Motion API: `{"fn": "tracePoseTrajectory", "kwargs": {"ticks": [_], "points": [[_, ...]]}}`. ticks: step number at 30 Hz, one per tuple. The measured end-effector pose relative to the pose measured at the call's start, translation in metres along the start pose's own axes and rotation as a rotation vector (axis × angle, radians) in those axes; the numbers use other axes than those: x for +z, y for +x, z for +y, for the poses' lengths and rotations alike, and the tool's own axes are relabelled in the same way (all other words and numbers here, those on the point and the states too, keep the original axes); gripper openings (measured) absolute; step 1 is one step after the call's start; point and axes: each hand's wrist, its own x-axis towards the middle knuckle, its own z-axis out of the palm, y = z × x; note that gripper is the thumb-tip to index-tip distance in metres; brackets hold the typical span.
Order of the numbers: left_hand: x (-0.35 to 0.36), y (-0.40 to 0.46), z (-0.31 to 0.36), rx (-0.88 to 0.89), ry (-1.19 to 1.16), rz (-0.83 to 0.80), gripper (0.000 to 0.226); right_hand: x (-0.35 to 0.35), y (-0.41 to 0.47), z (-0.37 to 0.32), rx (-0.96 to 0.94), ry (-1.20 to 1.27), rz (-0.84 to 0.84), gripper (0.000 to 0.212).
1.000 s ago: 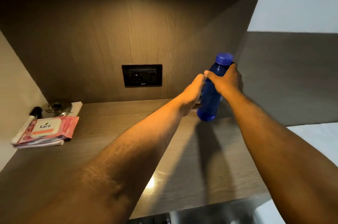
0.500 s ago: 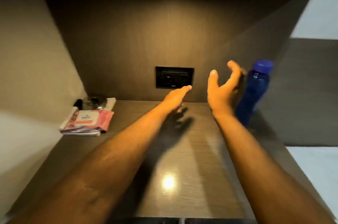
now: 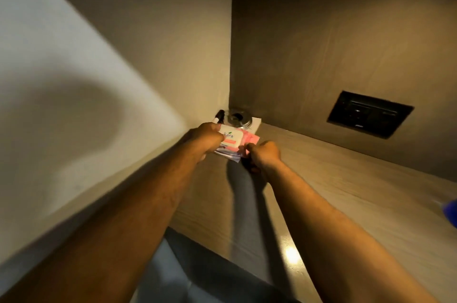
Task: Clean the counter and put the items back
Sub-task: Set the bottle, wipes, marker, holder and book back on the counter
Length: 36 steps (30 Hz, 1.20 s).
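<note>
Left hand [image 3: 206, 139] gripping pink wipes pack [image 3: 233, 140] at its 9 o'clock edge, right hand [image 3: 263, 155] pinching its 4 o'clock corner; counter [image 3: 346, 193] lying beneath.

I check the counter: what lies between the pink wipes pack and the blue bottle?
Only bare counter between pink wipes pack and blue bottle, in the head view.

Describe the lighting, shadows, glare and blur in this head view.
Head view: warm, dim light from above; a bright glare spot on the counter; the arms cast long shadows across it; motion blur softens the forearms and the left wall; wide-angle distortion tilts the socket panel.
</note>
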Motion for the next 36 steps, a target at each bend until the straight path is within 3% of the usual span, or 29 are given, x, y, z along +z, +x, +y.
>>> {"fn": "tracePoseTrajectory", "kwargs": {"ticks": [6, 10, 15, 19, 25, 29, 34, 36], "points": [[0.006, 0.008, -0.008, -0.001, 0.116, -0.037, 0.049, 0.011, -0.004, -0.004, 0.115, 0.111, -0.034, 0.006], [0.009, 0.010, -0.010, 0.047, 0.268, -0.047, 0.046, 0.000, -0.014, -0.005, 0.136, 0.312, -0.073, 0.011], [0.016, 0.021, 0.009, 0.237, 0.654, 0.222, 0.027, -0.032, -0.021, 0.013, 0.133, 0.412, 0.082, 0.028], [0.021, 0.033, 0.006, 0.117, 0.793, 0.229, 0.030, -0.066, -0.023, 0.035, 0.184, 0.470, 0.197, 0.026], [0.024, 0.044, 0.005, 0.157, 0.840, 0.184, 0.025, -0.090, -0.032, 0.054, 0.158, 0.448, 0.270, 0.033], [0.018, 0.032, 0.011, 0.060, 0.834, 0.133, 0.029, -0.091, -0.033, 0.057, 0.149, 0.432, 0.289, 0.032], [0.033, 0.003, 0.022, 0.160, 0.553, 0.136, 0.021, -0.117, -0.036, 0.068, 0.158, 0.500, 0.351, 0.025], [0.052, -0.012, 0.033, 0.173, 0.433, 0.062, 0.026, -0.141, -0.040, 0.079, 0.146, 0.509, 0.394, 0.025]]}}
